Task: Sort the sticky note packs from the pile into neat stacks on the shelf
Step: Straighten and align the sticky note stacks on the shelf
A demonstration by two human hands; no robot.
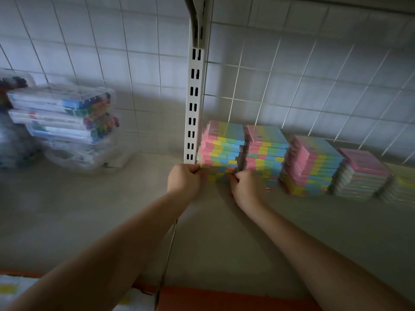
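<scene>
Several stacks of pastel sticky note packs stand in a row on the shelf (89,209) against the tiled wall. The leftmost stack (221,147) sits beside the white slotted upright. My left hand (184,178) grips the lower left corner of that stack with curled fingers. My right hand (243,184) grips its lower right side. Further right stand a second stack (267,149), a third leaning stack (312,167), a shorter pink-topped stack (361,176) and a blurred one at the frame edge (402,185).
A white slotted upright (195,104) rises at the shelf's back, touching the leftmost stack. Clear plastic cases of coloured markers (65,122) are piled at the left. An orange shelf edge (224,297) runs along the bottom, with more packs (13,288) blurred below left.
</scene>
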